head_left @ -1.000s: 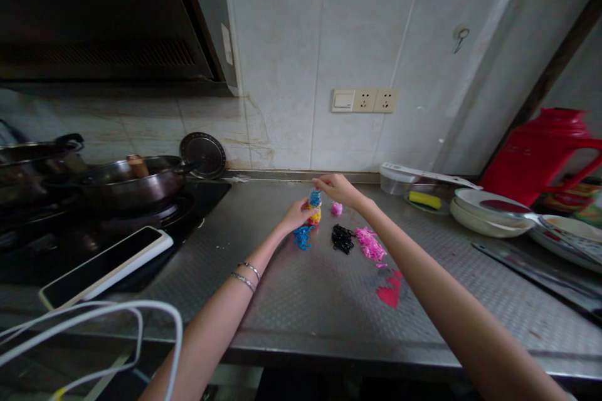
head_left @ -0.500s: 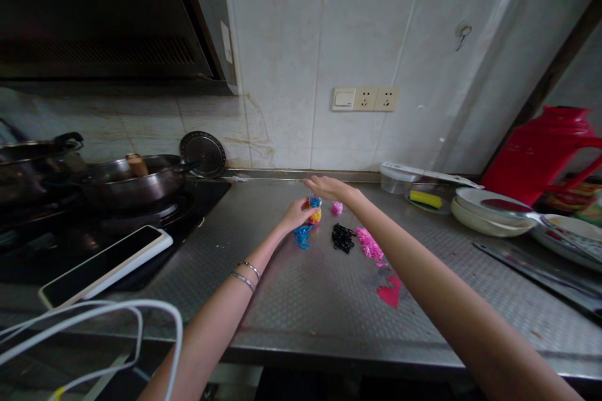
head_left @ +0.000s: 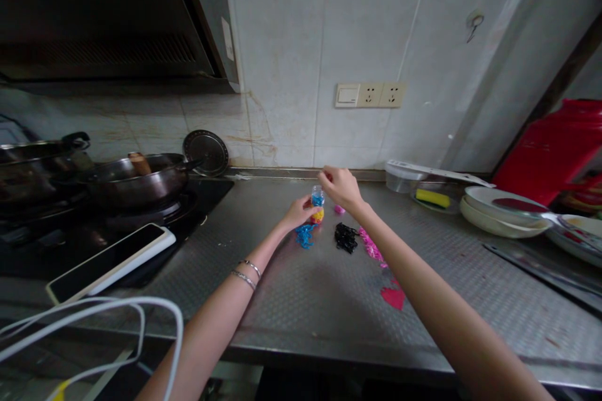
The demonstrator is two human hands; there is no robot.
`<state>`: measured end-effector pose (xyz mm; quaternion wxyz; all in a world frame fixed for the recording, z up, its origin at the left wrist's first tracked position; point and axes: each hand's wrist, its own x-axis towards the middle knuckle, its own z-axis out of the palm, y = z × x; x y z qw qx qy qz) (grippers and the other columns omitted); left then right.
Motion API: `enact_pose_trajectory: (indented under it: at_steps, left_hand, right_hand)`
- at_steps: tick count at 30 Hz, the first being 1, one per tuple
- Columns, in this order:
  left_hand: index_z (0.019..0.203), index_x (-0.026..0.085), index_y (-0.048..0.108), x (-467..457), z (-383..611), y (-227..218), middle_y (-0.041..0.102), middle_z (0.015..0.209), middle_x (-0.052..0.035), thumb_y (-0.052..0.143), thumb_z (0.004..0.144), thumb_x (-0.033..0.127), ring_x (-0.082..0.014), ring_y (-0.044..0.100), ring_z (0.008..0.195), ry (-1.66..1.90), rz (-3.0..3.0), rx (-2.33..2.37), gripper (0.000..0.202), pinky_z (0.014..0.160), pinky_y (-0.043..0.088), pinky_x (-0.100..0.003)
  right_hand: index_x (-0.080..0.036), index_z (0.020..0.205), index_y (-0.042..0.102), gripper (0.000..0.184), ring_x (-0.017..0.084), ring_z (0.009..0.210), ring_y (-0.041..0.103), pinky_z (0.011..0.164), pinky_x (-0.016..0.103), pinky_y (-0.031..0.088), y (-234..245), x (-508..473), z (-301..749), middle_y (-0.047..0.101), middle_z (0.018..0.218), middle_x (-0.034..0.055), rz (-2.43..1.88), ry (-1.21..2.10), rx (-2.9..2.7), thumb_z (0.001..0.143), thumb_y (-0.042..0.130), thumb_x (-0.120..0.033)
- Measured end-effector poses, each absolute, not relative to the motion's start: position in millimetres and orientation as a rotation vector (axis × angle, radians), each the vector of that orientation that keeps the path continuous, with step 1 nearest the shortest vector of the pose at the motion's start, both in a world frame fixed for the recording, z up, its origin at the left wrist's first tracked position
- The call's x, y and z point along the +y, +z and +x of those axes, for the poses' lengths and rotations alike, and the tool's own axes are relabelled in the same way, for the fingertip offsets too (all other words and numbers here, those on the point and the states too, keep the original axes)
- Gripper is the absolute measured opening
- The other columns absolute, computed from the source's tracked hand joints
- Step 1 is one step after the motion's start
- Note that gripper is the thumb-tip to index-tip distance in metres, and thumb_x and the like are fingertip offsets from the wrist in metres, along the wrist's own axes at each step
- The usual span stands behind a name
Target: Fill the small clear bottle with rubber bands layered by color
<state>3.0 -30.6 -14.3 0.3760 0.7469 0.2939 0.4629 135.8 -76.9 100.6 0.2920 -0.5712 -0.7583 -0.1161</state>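
A small clear jar [head_left: 318, 196] stands upright on the metal counter, with blue on top of yellow and red inside it. My left hand [head_left: 300, 212] is closed around its left side. Just right of and above the jar mouth, my right hand [head_left: 339, 184] is raised with its fingers curled in; whatever they may hold is hidden. A pile of thin blue strands [head_left: 305, 235] lies in front of the jar. Farther right are a black pile [head_left: 346, 237] and a pink pile [head_left: 371, 244] of similar strands. Behind my right wrist a small pink object [head_left: 339, 208] partly shows.
A red heart-shaped piece [head_left: 393, 297] lies under my right forearm. Left are a phone-like device [head_left: 110, 263], white cables [head_left: 160, 304] and a pan [head_left: 141, 178] on the stove. Stacked bowls [head_left: 498, 216], a yellow sponge [head_left: 433, 198] and a red thermos [head_left: 550, 150] stand right.
My right hand, flat over the jar's top before, has moved right and its fingers have curled in. The jar mouth is now uncovered. My left hand stays on the jar.
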Motion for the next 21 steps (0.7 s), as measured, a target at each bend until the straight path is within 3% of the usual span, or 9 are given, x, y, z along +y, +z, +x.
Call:
enact_pose_trajectory:
  at_steps: [5,8,11,15,21]
  left_hand:
    - [0.092,0.01,0.057,-29,3,-13,0.063,0.093,-0.0072,0.06,0.068,0.019,-0.0148,0.057,0.084,1.159,1.878,0.703,0.025,0.079,0.042,-0.028]
    - [0.089,0.009,0.057,-26,4,-15,0.064,0.087,-0.0062,0.063,0.065,0.018,-0.0142,0.057,0.08,1.144,1.818,0.717,0.026,0.077,0.043,-0.027]
    - [0.091,0.009,0.057,-25,3,-16,0.063,0.088,-0.0067,0.064,0.065,0.02,-0.0151,0.057,0.081,1.136,1.789,0.739,0.029,0.077,0.044,-0.028]
    - [0.091,0.009,0.057,-25,3,-16,0.063,0.091,-0.0077,0.064,0.065,0.019,-0.0156,0.057,0.084,1.126,1.762,0.731,0.029,0.08,0.044,-0.03]
    - [0.087,0.009,0.057,-27,4,-13,0.063,0.089,-0.007,0.065,0.064,0.019,-0.0146,0.057,0.083,1.119,1.729,0.726,0.026,0.081,0.044,-0.029]
  right_hand:
    - [-0.017,0.068,0.06,0.031,0.012,0.059,0.051,0.052,0.021,0.029,56,-93,140,0.06,0.063,0.0026,-1.418,-0.116,-2.176,0.079,0.038,-0.035]
    - [-0.02,0.078,0.062,0.025,0.013,0.063,0.054,0.053,0.02,0.032,29,-100,138,0.062,0.07,0.0017,-1.364,0.088,-2.421,0.075,0.046,-0.039]
    - [-0.021,0.092,0.06,0.039,0.016,0.068,0.057,0.054,0.022,0.036,14,-103,133,0.063,0.08,0.0037,-1.41,0.173,-2.51,0.071,0.049,-0.053]
    - [-0.021,0.095,0.058,0.055,0.02,0.074,0.058,0.06,0.027,0.041,7,-107,127,0.062,0.088,0.0069,-1.481,0.149,-2.579,0.065,0.047,-0.066]
    - [-0.023,0.096,0.058,0.041,0.022,0.082,0.058,0.063,0.029,0.043,3,-116,128,0.06,0.097,0.0068,-1.445,0.043,-2.62,0.077,0.04,-0.056]
